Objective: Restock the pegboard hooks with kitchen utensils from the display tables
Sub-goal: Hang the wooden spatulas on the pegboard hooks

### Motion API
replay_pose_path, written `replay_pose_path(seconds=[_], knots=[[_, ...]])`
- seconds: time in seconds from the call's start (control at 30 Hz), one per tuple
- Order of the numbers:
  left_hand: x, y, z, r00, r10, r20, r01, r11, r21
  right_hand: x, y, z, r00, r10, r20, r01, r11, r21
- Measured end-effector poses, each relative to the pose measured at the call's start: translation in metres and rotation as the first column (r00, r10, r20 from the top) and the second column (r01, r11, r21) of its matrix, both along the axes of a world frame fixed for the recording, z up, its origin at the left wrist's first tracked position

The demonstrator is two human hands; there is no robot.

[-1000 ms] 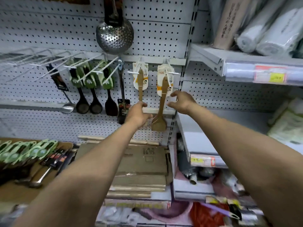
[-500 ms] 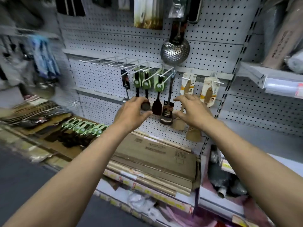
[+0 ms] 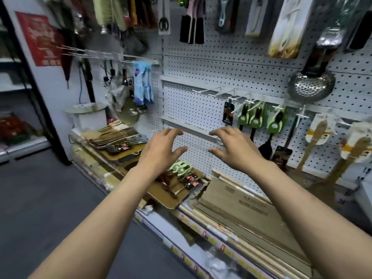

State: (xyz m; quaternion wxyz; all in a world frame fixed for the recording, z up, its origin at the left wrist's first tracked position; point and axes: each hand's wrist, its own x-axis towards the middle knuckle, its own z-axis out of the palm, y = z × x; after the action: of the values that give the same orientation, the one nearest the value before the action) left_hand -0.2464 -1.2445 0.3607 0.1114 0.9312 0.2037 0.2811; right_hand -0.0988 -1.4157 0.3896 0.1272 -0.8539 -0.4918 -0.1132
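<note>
My left hand (image 3: pixel 161 150) and my right hand (image 3: pixel 235 148) hover side by side in front of the white pegboard (image 3: pixel 201 105), fingers spread and loosely bent, holding nothing. Below the left hand a low table tray (image 3: pixel 171 198) carries green-carded utensils (image 3: pixel 180 168) and dark-handled ones. Several bare hooks (image 3: pixel 217 92) jut from the pegboard above my hands. To the right hang black utensils on green cards (image 3: pixel 255 117) and two wooden spatulas (image 3: pixel 316 137).
A steel skimmer (image 3: pixel 311 85) hangs at upper right. Flat cardboard boxes (image 3: pixel 247 204) lie on the shelf under my right arm. A second pile of utensils (image 3: pixel 116 137) sits further left. Grey floor (image 3: pixel 40 198) spreads at lower left.
My view has swung left, away from the wooden spatulas. Both hands let go of the hung spatulas, came back from the board and opened over the table tray.
</note>
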Motion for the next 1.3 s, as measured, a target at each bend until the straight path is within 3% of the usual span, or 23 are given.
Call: replay_pose_path(seconds=[0.33, 0.63, 0.93, 1.3], knots=[[-0.123, 0.200, 0.007, 0.992, 0.122, -0.014, -0.121, 0.992, 0.024, -0.098, 0.220, -0.006, 0.988, 0.142, -0.065, -0.139, 0.989, 0.045], [-0.186, 0.366, -0.004, 0.975, 0.221, -0.034, -0.222, 0.975, -0.021, -0.150, 0.408, -0.010, 0.958, 0.262, -0.113, -0.259, 0.965, 0.041], [-0.192, 0.575, -0.006, 0.954, 0.298, -0.022, -0.298, 0.954, -0.029, -0.139, 0.646, -0.023, 0.926, 0.367, -0.092, -0.360, 0.929, 0.083], [-0.155, 0.817, 0.006, 0.951, 0.305, -0.059, -0.307, 0.951, -0.032, -0.098, 0.892, -0.015, 0.932, 0.338, -0.132, -0.338, 0.941, 0.018]])
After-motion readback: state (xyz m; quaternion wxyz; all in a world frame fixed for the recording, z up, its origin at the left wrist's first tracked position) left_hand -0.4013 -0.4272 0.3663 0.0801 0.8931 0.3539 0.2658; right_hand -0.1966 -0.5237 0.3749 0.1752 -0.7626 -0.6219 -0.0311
